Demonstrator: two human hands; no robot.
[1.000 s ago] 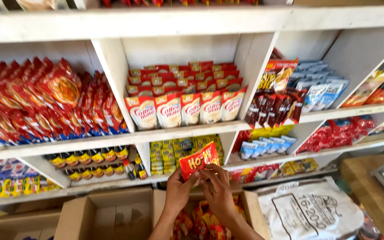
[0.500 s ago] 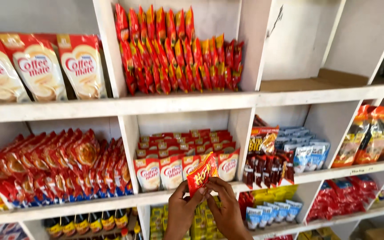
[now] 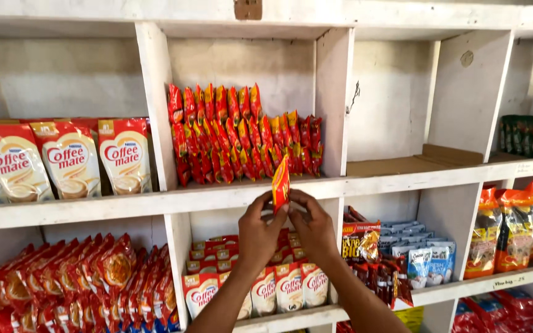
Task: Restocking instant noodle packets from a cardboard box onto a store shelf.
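Shelving: the white wooden shelf unit (image 3: pixel 229 196) fills my view. A second ago I was looking at its lower rows and the cardboard boxes beneath my hands; now those boxes are out of sight and the upper compartments stand in front of me.
Compartment above my hands: a packed row of red and orange sachets (image 3: pixel 245 135) stands just above and beyond my fingers. It was not in view a second ago; half a second ago it sat high above my hands.
Left of my hands: large cream and red creamer bags (image 3: pixel 69 159) stand on the same board, in the compartment to my left.
Below my hands: smaller creamer packs (image 3: pixel 279 283) that were above my hands a second ago now sit under my wrists.
Right of my hands: a bare compartment with a brown cardboard liner (image 3: pixel 414 161).
Left hand (image 3: pixel 257 229): raised to the shelf edge, fingers curled, thumb and fingertips pinching the left side of the sachet.
Right hand (image 3: pixel 313 225): raised beside it, fingertips pinching the right side.
Red sachet (image 3: pixel 280 182): between both hands, now turned edge-on and upright at the shelf lip; earlier its broad face showed.
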